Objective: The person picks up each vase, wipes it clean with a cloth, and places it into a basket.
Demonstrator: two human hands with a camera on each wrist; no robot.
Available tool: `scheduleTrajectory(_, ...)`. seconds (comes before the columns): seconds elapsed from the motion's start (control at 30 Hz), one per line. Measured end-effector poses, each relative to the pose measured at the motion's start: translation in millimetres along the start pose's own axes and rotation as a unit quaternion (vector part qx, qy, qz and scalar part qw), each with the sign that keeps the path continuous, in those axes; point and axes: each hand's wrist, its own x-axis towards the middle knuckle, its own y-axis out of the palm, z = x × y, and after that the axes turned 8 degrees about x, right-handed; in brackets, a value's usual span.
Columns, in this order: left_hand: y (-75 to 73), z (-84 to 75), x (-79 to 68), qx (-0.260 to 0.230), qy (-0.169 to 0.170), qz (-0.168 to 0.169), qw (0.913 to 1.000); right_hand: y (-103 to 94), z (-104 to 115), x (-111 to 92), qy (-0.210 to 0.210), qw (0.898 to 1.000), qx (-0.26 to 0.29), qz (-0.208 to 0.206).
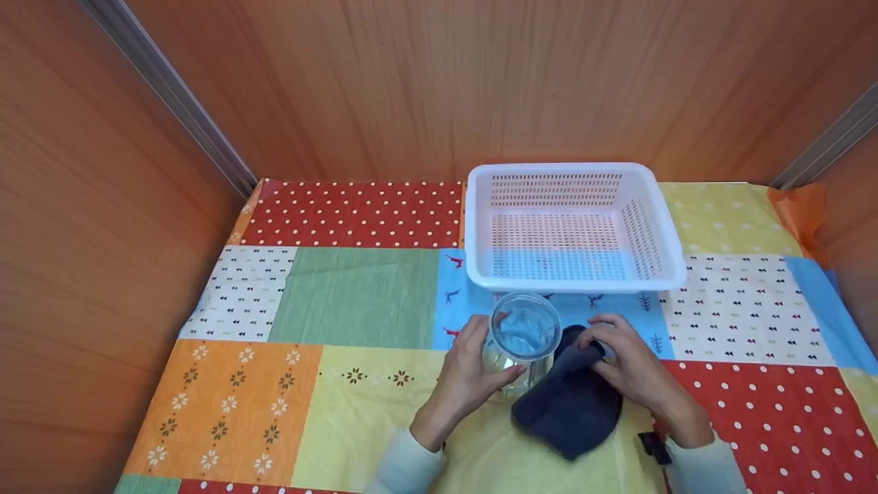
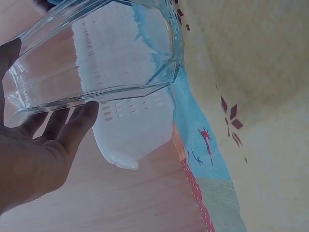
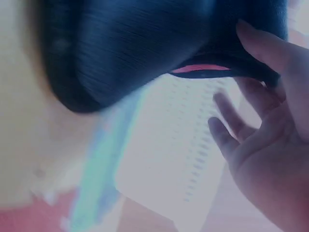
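Observation:
My left hand [image 1: 465, 377] grips a clear faceted drinking glass [image 1: 525, 328] round its side, thumb on the near side. Its mouth faces up in the head view; whether its base touches the cloth I cannot tell. Beside it, my right hand [image 1: 630, 362] pinches the upper edge of a dark navy fabric piece [image 1: 573, 415], which hangs down in a rounded flap next to the glass. A strip of pink-red shows at an opening of the dark fabric [image 3: 140, 43] in the right wrist view. That view is blurred.
A white perforated plastic basket [image 1: 577, 284] stands just beyond both hands, near the back wooden panel [image 1: 411, 89]. Under everything lies a patchwork-print tablecloth [image 1: 363, 295]. A wooden side panel [image 1: 89, 240] bounds the left, and another [image 1: 854, 219] the right.

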Motion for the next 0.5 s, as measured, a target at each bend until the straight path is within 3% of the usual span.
scheduleTrajectory(0.07, 0.0, -0.4, 1.0, -0.001, -0.011, 0.012, 0.9999, -3.5, 0.5, -6.7, 0.004, 1.000, 0.022, -0.002)
scheduleTrajectory(0.13, -0.5, -0.8, 1.7, -0.007, -0.023, 0.026, 0.9994, -11.5, 7.1, -13.7, 0.020, 0.998, 0.062, 0.022)
scheduleTrajectory(0.33, -0.2, -1.8, 3.0, -0.011, -0.038, 0.041, 0.9984, -42.4, 50.7, -24.4, 0.106, 0.976, 0.136, 0.133)
scheduleTrajectory(0.5, 1.4, -2.8, 3.9, -0.018, -0.042, 0.039, 0.9982, -49.2, 69.5, -25.1, 0.091, 0.966, 0.155, 0.186)
